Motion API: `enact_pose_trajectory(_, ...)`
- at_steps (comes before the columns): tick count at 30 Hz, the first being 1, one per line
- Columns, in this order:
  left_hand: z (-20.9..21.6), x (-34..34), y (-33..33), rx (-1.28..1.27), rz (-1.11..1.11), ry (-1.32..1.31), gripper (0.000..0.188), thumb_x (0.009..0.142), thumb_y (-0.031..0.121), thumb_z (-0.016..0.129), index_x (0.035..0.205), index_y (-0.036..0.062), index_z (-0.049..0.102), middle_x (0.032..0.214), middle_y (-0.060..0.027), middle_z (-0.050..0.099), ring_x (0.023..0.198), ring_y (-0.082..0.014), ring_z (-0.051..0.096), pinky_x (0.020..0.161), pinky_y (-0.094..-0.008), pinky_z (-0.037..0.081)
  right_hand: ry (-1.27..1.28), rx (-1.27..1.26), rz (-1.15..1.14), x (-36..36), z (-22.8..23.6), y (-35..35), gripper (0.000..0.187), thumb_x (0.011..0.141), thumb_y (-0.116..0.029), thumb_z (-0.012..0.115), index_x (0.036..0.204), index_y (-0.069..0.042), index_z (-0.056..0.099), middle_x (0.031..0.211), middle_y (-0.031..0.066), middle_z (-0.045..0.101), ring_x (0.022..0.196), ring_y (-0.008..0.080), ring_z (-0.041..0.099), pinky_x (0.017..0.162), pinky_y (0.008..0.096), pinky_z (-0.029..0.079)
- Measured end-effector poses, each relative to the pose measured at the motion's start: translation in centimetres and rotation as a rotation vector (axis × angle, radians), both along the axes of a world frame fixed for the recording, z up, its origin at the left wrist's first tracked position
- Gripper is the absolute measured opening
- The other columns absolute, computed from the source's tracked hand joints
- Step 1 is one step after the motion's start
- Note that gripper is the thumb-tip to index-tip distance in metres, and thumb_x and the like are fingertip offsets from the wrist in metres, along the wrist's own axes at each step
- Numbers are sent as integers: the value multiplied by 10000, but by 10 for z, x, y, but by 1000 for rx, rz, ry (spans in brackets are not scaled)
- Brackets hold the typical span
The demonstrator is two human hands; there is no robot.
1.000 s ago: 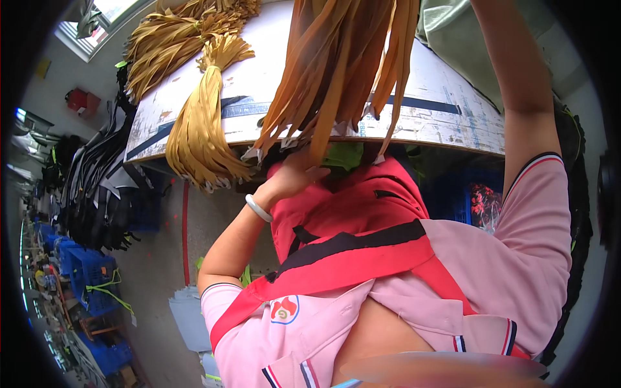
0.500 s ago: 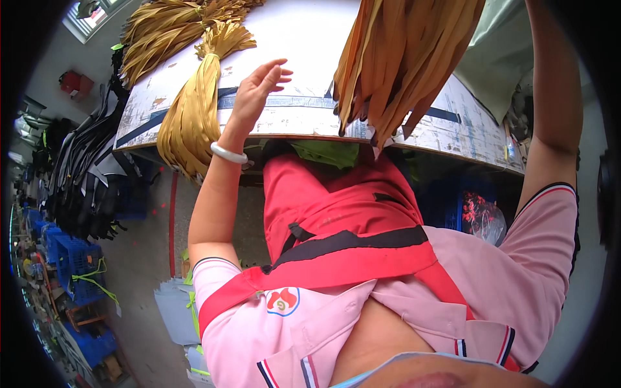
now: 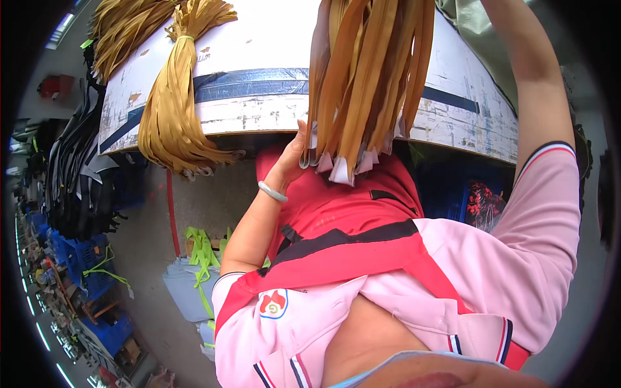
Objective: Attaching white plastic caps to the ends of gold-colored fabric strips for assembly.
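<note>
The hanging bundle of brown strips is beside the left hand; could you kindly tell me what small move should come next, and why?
I would probably bring the left hand lightly inward to even up the brown strips: their pale lower ends hang at different heights, and the hand is right beside them, though contact is unclear.

Hanging bundle of white-tipped brown strips (image 3: 364, 90)

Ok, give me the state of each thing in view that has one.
Table: scuffed.
Brown strips: hanging, lower ends loose, tops out of frame.
Golden bundle: tied near its top, draped over the table's edge.
Left hand: beside the brown strips; grip unclear.
Right hand: out of frame, arm extended.
Bracelet: worn on left wrist.
</note>
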State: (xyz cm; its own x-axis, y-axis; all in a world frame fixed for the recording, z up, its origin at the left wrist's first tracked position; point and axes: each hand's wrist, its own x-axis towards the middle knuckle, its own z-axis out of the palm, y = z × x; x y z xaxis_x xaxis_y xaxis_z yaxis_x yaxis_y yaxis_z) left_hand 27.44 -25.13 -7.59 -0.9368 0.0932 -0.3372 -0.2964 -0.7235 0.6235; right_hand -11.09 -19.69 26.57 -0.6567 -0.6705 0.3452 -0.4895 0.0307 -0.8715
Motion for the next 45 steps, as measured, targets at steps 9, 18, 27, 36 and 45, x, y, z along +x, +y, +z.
enact_pose_trajectory(9,-21,-8,16,-87,80,-74,359,1023,241,498,1317,34,501,1232,-132,614,1095,-267,626,843,-418,576,-51,172,52,-60,-285,20,398,830,-281,726,1099,-2,632,1004,166,688,977,267,655,864,366,523)
enact_pose_trajectory(18,21,1,-24,-549,36,75,225,983,113,574,1135,-33,654,918,-70,683,802,-140,655,749,-268,548,699,296,-346,35,-308,82,405,903,-384,658,1178,-86,657,1184,89,649,1081,267,608,963,379,451)
enact_pose_trajectory(27,-5,-79,-33,-1257,399,223,585,877,373,675,1311,1,550,1290,-242,515,1209,-354,502,1039,-410,398,174,536,-558,94,-321,164,610,874,-666,543,1353,-289,575,1456,97,454,1358,342,364,1117,498,232)
enact_pose_trajectory(36,-9,-40,16,-1385,365,324,445,901,255,650,1271,18,580,1294,-224,510,1169,-362,522,978,-403,435,294,599,-281,169,-331,192,637,868,-554,619,1382,-187,533,1451,122,458,1342,334,392,1113,468,265)
enact_pose_trajectory(45,-7,10,-102,-1601,713,201,151,821,30,674,969,15,699,970,-141,664,867,-285,646,778,-361,518,285,309,-265,190,-260,168,260,907,-185,669,1136,-62,672,1139,99,644,1023,219,612,928,329,459)
